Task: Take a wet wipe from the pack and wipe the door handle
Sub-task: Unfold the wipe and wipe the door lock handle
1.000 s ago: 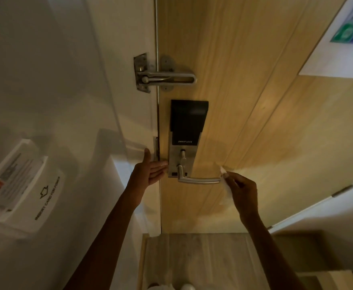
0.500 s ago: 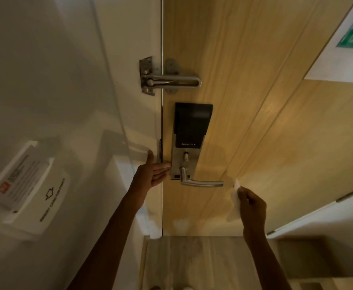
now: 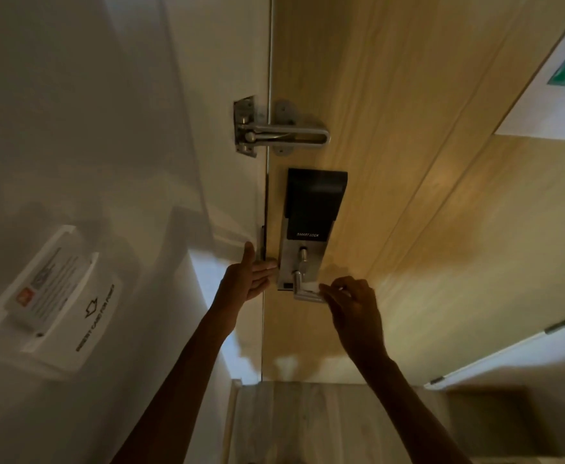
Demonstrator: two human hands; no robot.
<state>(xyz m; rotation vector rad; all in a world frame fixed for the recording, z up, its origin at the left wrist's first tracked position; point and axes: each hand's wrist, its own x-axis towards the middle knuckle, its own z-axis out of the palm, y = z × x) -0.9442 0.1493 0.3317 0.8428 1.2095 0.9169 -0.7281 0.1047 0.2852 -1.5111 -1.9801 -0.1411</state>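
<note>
R hand (image 3: pixel 354 309) has moved in from 4 o'clock onto the door handle (image 3: pixel 303 296), fingers curled round the lever; wipe hidden under them, can't confirm. Handle sits at 6 o'clock of smart lock (image 3: pixel 314 202). L hand (image 3: pixel 249 277), fingers straight, rests at lock's 9 o'clock. Wiping prob. starting.

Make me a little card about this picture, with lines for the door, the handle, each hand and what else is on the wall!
door: light wood
door handle: silver lever below the black smart lock
right hand: fingers curled over the lever's far end
left hand: fingers straight, fingertips at the door's edge
wet wipe: not clearly seen, perhaps under the right hand
above the lock: metal swing latch
left wall: white card holder
</note>
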